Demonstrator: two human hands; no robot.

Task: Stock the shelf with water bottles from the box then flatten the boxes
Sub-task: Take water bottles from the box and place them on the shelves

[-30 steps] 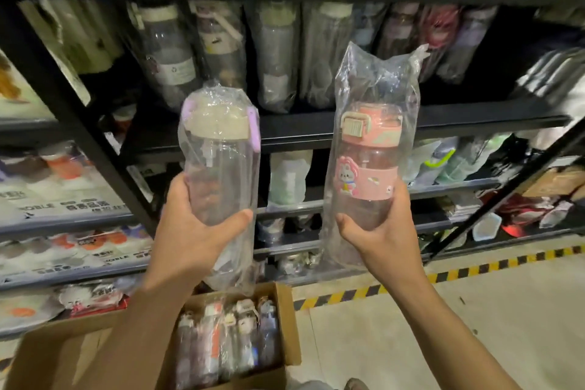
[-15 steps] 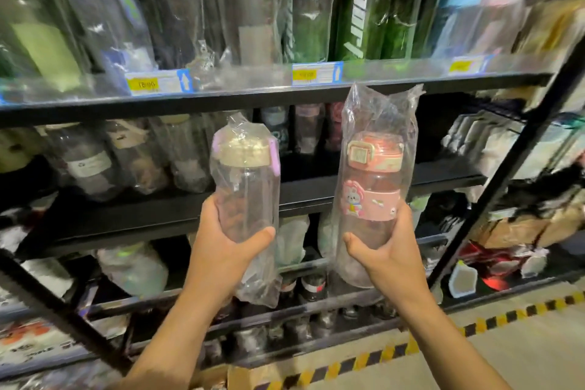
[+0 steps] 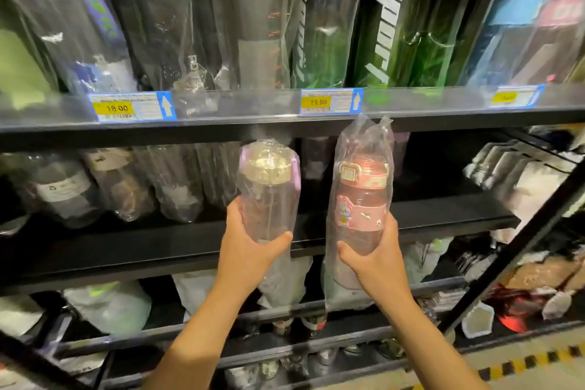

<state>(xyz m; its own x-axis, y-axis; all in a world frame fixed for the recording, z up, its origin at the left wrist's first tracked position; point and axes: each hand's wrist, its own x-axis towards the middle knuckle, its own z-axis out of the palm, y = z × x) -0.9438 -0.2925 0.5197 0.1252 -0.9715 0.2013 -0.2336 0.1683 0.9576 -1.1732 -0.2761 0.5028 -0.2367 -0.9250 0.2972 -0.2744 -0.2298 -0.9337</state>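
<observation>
The black shelf (image 3: pixel 443 214) shows open board at right. Left hand (image 3: pixel 250 250) curls fingers round the purple-lidded bottle (image 3: pixel 269 199), right hand (image 3: pixel 380 263) round the pink bottle (image 3: pixel 361 196).

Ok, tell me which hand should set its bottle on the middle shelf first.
Probably the right hand. Its pink bottle is beside the bare stretch of the middle shelf, while the left hand holds its purple-lidded bottle close to the wrapped bottles already standing there.

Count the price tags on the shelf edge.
3 price tags: one left, one in the middle above the pink bottle, one right, blurred. More may lie out of frame.
</observation>
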